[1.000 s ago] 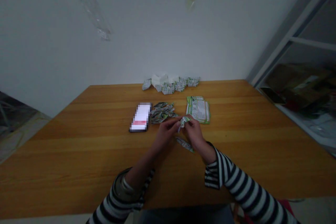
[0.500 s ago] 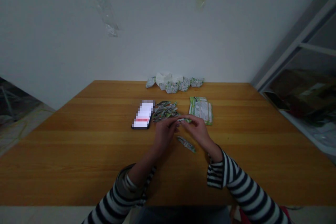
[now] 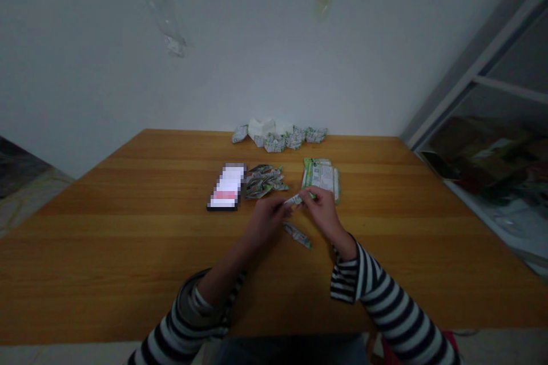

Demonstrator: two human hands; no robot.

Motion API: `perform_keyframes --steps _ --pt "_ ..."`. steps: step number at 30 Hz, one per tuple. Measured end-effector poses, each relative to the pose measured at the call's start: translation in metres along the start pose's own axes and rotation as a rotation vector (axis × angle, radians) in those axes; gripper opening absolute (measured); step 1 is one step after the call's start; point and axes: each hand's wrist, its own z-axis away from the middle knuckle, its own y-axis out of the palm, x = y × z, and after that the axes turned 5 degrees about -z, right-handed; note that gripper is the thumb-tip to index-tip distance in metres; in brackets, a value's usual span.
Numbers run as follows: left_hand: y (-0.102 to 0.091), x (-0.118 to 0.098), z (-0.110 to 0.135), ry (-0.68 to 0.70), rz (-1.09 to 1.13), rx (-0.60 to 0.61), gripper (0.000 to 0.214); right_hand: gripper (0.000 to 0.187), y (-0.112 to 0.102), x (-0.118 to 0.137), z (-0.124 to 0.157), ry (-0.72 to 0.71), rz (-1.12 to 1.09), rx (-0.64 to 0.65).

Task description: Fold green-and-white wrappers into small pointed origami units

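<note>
Between my two hands is a narrow folded strip of printed white-and-green packaging (image 3: 294, 200). My left hand (image 3: 266, 218) pinches its left end, and my right hand (image 3: 322, 209) grips its right end with fingers closed. Just below them on the table lies another folded packet strip (image 3: 297, 235), touched by neither hand. Behind my left hand sits a heap of similar folded strips (image 3: 264, 181). Partly covered by my right hand, a small stack of flat green-and-white packets (image 3: 322, 175) lies on the table.
A phone (image 3: 226, 187) with a lit, blurred screen lies left of the heap. Along the wall, several crumpled or folded printed packets (image 3: 274, 141) stand in a row on the wooden table (image 3: 128, 228). A framed glass panel (image 3: 505, 125) stands at the right.
The strip between my hands now shows more of its length, tilted up to the right, with my fingers further apart along it. The whole view has shifted slightly.
</note>
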Motion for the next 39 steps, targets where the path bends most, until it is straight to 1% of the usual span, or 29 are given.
perform_keyframes --steps 3,5,8,10,12,14,16,17,18,20,22,23,25,26,27,28,29,30,31,32,33,34,36,38,39 --pt "-0.003 -0.003 -0.001 0.082 -0.106 -0.025 0.028 0.029 0.003 0.004 0.002 -0.019 0.071 0.088" --pt "-0.005 -0.006 -0.001 0.076 -0.155 -0.029 0.030 0.029 0.006 0.007 0.003 -0.012 0.080 0.117" --pt "-0.004 -0.009 0.000 0.058 -0.240 -0.054 0.032 0.035 0.009 0.009 0.006 0.034 0.063 0.107" --pt "-0.003 -0.011 0.000 0.079 -0.292 -0.090 0.030 0.041 0.010 0.007 0.007 0.047 0.041 0.086" --pt "-0.003 -0.011 -0.001 0.113 -0.290 -0.068 0.027 0.046 0.010 0.002 0.006 0.058 -0.001 0.078" --pt "-0.005 -0.008 -0.003 0.151 -0.241 -0.004 0.025 0.049 0.010 -0.005 0.005 0.119 -0.079 0.114" --pt "-0.009 -0.003 -0.005 0.154 -0.205 -0.010 0.021 0.052 0.009 -0.008 0.004 0.172 -0.133 0.165" --pt "-0.011 0.000 -0.006 0.133 -0.205 -0.038 0.021 0.052 0.009 -0.009 0.002 0.153 -0.134 0.171" --pt "-0.013 0.002 -0.006 0.097 -0.230 -0.094 0.023 0.052 0.007 -0.008 0.001 0.103 -0.105 0.157" --pt "-0.017 0.007 -0.008 0.044 -0.340 -0.254 0.026 0.045 0.002 -0.005 -0.002 -0.055 0.031 0.071" --pt "-0.020 0.009 -0.009 0.089 -0.456 -0.369 0.028 0.041 -0.007 -0.002 -0.006 -0.205 0.210 -0.045" --pt "-0.021 0.008 -0.009 0.123 -0.497 -0.420 0.028 0.040 -0.012 0.000 -0.008 -0.254 0.288 -0.096" --pt "-0.021 0.006 -0.008 0.188 -0.539 -0.497 0.028 0.034 -0.023 0.002 -0.011 -0.283 0.394 -0.153" --pt "-0.020 0.004 -0.008 0.224 -0.540 -0.506 0.028 0.032 -0.028 0.003 -0.011 -0.255 0.414 -0.139" --pt "-0.019 0.002 -0.006 0.266 -0.534 -0.493 0.027 0.035 -0.032 0.005 -0.010 -0.204 0.409 -0.073" --pt "-0.018 0.000 -0.005 0.311 -0.518 -0.451 0.026 0.041 -0.035 0.006 -0.008 -0.134 0.376 0.058" --pt "-0.016 -0.001 -0.004 0.353 -0.499 -0.387 0.024 0.046 -0.036 0.008 -0.005 -0.055 0.311 0.251" --pt "-0.015 -0.003 -0.003 0.387 -0.479 -0.336 0.023 0.046 -0.035 0.009 0.000 0.018 0.236 0.494" --pt "-0.015 -0.003 -0.002 0.396 -0.458 -0.324 0.022 0.042 -0.032 0.011 0.005 0.086 0.167 0.748" --pt "-0.015 -0.003 -0.001 0.384 -0.436 -0.342 0.022 0.037 -0.028 0.013 0.010 0.155 0.099 0.941" --pt "-0.015 -0.002 -0.001 0.364 -0.416 -0.370 0.022 0.034 -0.023 0.014 0.014 0.191 0.044 1.049" --pt "-0.016 -0.001 -0.002 0.337 -0.395 -0.412 0.023 0.034 -0.017 0.015 0.017 0.184 -0.003 1.029" --pt "-0.020 0.002 -0.004 0.289 -0.357 -0.496 0.023 0.031 -0.007 0.015 0.019 0.051 -0.027 0.769" --pt "-0.023 0.004 -0.006 0.255 -0.325 -0.557 0.023 0.025 -0.002 0.013 0.014 -0.075 0.064 0.581" --pt "-0.024 0.006 -0.007 0.245 -0.312 -0.568 0.024 0.023 -0.003 0.011 0.011 -0.106 0.128 0.486"
